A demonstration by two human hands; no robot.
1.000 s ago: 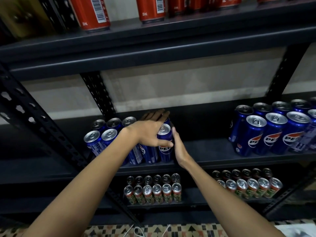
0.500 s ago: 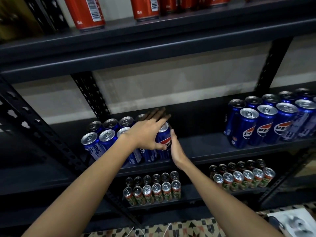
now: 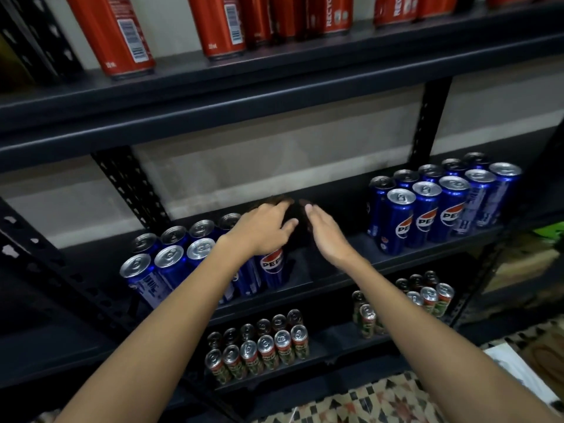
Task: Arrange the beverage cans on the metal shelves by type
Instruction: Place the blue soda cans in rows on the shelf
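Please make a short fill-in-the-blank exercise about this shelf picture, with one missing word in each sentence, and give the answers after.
1. The cans on the top shelf are ____ in colour.
2. The middle shelf holds two groups of ____ Pepsi cans.
3. The left hand is above the ____ group of Pepsi cans.
4. The right hand holds ____.

Answers: red; blue; left; nothing

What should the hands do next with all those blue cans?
Probably reach the right hand across to the right group of blue Pepsi cans and bring one over: the middle dark metal shelf holds two separate blue clusters, and both hands look empty, the left hand above the left group of blue Pepsi cans.
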